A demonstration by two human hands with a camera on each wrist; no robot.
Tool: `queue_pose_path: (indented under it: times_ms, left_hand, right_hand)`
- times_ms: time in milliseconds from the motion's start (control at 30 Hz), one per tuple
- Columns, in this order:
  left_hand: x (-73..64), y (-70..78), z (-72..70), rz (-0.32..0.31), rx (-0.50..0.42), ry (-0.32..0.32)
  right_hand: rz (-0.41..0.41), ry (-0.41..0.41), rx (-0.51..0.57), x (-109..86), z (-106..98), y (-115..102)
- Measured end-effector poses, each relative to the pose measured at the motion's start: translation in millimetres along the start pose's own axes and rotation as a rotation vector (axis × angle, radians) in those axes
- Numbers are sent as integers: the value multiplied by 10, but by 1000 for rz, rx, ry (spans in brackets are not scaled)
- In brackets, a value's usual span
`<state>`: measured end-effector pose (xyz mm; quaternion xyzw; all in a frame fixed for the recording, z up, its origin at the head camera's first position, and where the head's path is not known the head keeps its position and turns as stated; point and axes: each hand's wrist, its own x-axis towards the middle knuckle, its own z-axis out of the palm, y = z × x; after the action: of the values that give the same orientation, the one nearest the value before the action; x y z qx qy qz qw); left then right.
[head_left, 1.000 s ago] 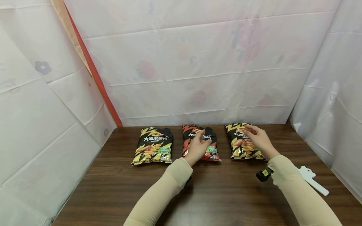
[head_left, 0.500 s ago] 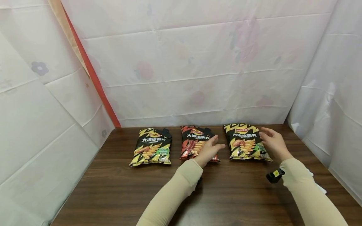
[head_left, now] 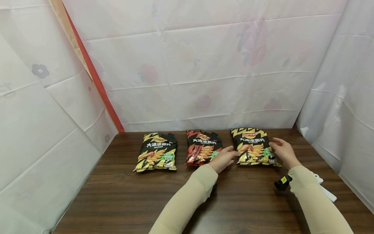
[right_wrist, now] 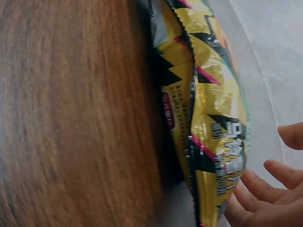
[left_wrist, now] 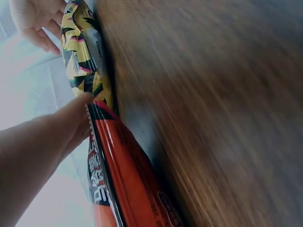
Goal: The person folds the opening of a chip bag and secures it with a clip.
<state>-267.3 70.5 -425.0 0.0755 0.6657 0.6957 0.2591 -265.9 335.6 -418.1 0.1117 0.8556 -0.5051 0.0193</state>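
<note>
Three chip bags lie in a row on the table: a yellow-and-black bag at left, a red-and-black bag in the middle, another yellow-and-black bag at right. My left hand is between the middle and right bags, fingers extended toward the right one. On that bag's other side is my right hand, its fingers relaxed. In the right wrist view, the fingers spread close beside the bag; contact cannot be made out. Neither hand holds anything.
Black pieces sit at the top right corners of the left and middle bags. A white flat object with a long handle lies partly behind the right sleeve. White printed sheets enclose the wooden table.
My left hand has moved right from over the red-and-black bag, and somewhat nearer to me. The right hand has shifted right, from over the right bag to its right side. The bags stay in place.
</note>
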Motion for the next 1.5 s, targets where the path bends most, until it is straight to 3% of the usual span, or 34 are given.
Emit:
queue_pose_path:
  times_ms: [167,467,900,1200,1500]
  left_hand:
    - [50,-15,44,-46,-8,-34]
    - [95,-47,73,-62,-23,-59]
    - [127,-77,142,-63,11,-21]
    - [90,-83,152,-49,39,-31]
    - [55,-71,163,-50,63,-2]
  right_hand:
    - [52,11,33,55,54,56]
    - [112,-7,25,68,83,84]
    - [153,12,40,90,125,84]
    - [139,14,88,67,124,55]
    - [99,30,142,28,117,28]
